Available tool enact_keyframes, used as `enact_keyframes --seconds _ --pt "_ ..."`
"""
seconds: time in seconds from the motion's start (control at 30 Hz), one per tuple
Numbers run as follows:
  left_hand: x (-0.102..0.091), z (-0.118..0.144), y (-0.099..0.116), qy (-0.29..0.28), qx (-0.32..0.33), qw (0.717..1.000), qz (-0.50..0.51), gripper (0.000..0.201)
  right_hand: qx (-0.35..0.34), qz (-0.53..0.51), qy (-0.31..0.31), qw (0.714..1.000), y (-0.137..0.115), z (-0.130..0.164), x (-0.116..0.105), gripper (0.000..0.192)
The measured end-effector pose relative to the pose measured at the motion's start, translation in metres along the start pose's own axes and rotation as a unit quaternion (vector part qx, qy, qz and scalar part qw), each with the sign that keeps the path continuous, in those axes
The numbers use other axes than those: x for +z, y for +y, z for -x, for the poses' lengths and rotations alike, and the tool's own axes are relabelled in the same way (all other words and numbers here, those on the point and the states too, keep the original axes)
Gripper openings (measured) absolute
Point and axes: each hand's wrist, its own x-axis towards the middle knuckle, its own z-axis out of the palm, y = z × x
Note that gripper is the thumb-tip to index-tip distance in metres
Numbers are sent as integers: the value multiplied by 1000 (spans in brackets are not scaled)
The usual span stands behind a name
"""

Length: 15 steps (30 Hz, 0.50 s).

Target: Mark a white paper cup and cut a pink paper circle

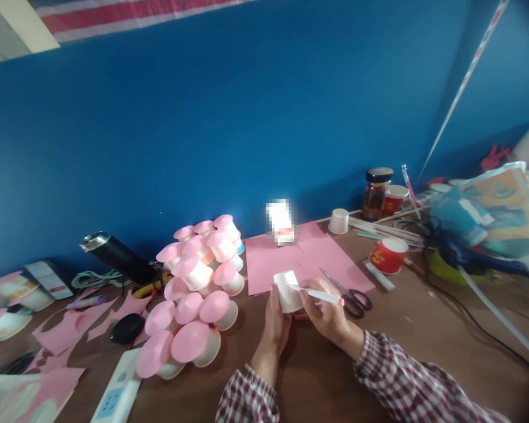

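Apparent step: marking. Left hand [275, 323], curled around white cup [286, 296], holds it short of the bench [423, 352] rear edge; right hand [328, 314] pinches pen [321, 295], tip at cup — next stroke likely needs steady support.

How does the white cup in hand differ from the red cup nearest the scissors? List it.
The white cup looks plain; the red cup bears yellow markings. The white cup is in the left hand; the red cup stands on the table. Both show some white.
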Motion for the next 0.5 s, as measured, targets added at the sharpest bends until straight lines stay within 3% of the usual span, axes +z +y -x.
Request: enact_keyframes --seconds 0.3,0.5 --pt "-5 -4 -6 -30 -1 999 11 55 -2 -1 3 1000 3 2 2 9" --pt "-6 -4 -7 -21 0 1000 5 51 0 -7 2 1000 4 4 3 8"
